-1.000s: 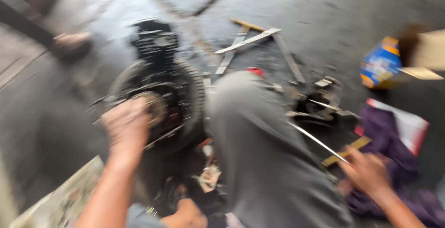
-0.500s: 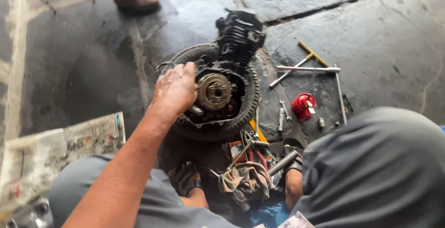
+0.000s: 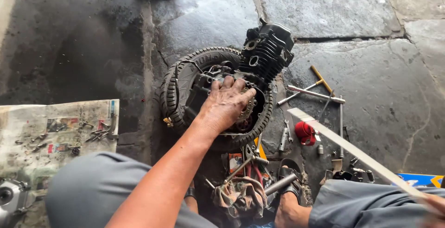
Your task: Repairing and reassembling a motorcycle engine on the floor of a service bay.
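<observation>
Cluttering round engine [image 3: 259, 66]: tools [image 3: 308, 91], newspaper [image 3: 55, 133].

The left hand [image 3: 225, 104] lies flat on the engine [image 3: 241, 84], which sits in a tyre [image 3: 185, 77] on the stone floor [image 3: 347, 5]. Right of the engine, the right hand [image 3: 433, 205] holds a long flat strip [image 3: 352, 151]. Left of it, bolts [image 3: 95, 133] lie on newspaper [image 3: 28, 140].

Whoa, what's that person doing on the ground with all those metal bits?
A person sits on the stone floor with a motorcycle engine resting in an old tyre. Their left hand is pressed flat on the engine's open side. Their right hand, at the picture's edge, holds a long flat metal strip. Tools and a red cap lie beside the engine, and small bolts sit on a newspaper.
</observation>
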